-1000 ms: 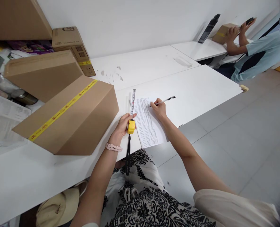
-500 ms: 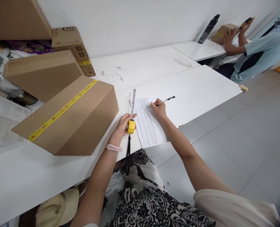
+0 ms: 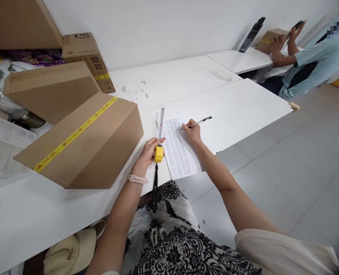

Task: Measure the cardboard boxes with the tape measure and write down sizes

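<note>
My left hand [image 3: 149,150] is closed around a yellow tape measure [image 3: 159,153], its blade [image 3: 160,124] drawn out over the left edge of the paper and its black strap hanging past the table's front edge. Between the fingers of my right hand [image 3: 192,131] is a pen [image 3: 201,121], its tip at the upper part of a printed paper [image 3: 178,160] filled with columns of figures. The paper's lower right corner sticks out over the table edge. Left of my left hand lies a taped cardboard box [image 3: 100,130], apart from it.
Behind that box are another carton [image 3: 52,82] and a smaller box [image 3: 86,53] by the wall. A cap [image 3: 72,250] lies below the table at lower left. At far right, a co-worker's hands [image 3: 278,46] are near a box [image 3: 268,40] and a black bottle [image 3: 252,35].
My hands, the tape measure, the pen and the paper keep their places. The co-worker's raised hand and the object in it have shifted slightly.
</note>
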